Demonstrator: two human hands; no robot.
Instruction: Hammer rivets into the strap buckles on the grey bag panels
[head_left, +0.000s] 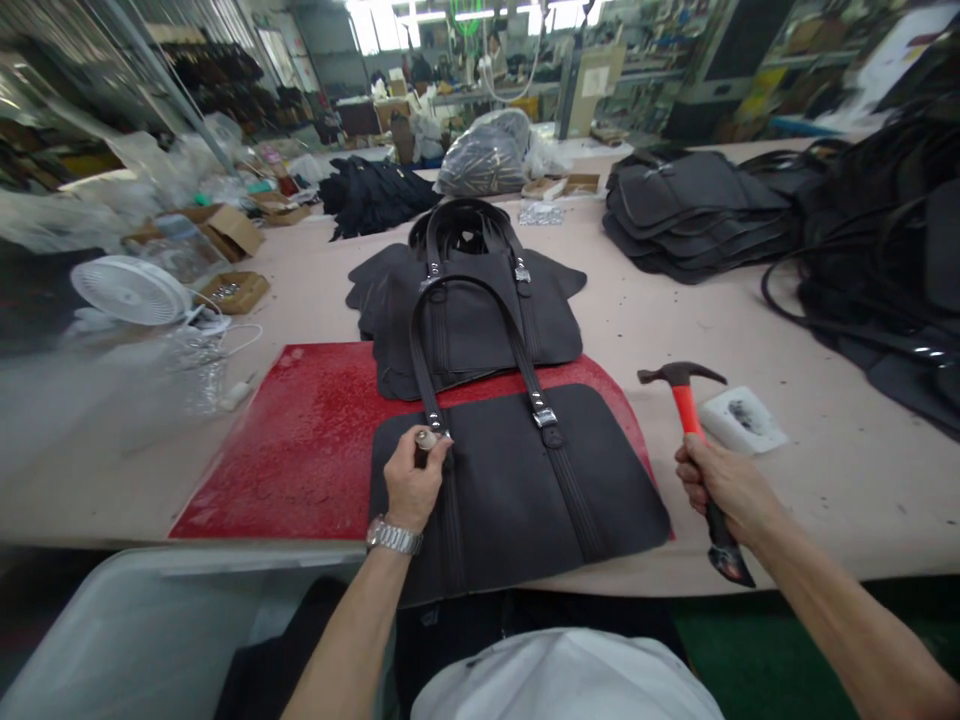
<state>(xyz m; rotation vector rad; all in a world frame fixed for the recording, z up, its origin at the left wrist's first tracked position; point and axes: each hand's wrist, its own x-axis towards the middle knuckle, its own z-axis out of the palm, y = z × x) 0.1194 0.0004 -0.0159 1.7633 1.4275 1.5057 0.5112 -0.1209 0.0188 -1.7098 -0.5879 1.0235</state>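
Observation:
My right hand (pixel 720 480) is wrapped round the handle of a claw hammer (pixel 684 400) with a dark head and an orange neck, raised right of the bag panel. With my left hand (pixel 414 485) I grip a short, pale-ended setting punch (pixel 426 439), its round end facing up, over the left strap fitting. Under it lies a black bag panel (pixel 502 480) with a looped handle (pixel 480 285) and two stitched straps. A silver buckle (pixel 545 418) shows on the right strap; the left fitting is mostly hidden by my fingers.
A red mat (pixel 300 440) lies under the panel. Beyond it are stacked bag panels (pixel 480 320), with more black pieces (pixel 697 205) at right. A white block (pixel 742 420) sits by the hammer. At left stand a white fan (pixel 131 290) and a small box of hardware (pixel 234 292).

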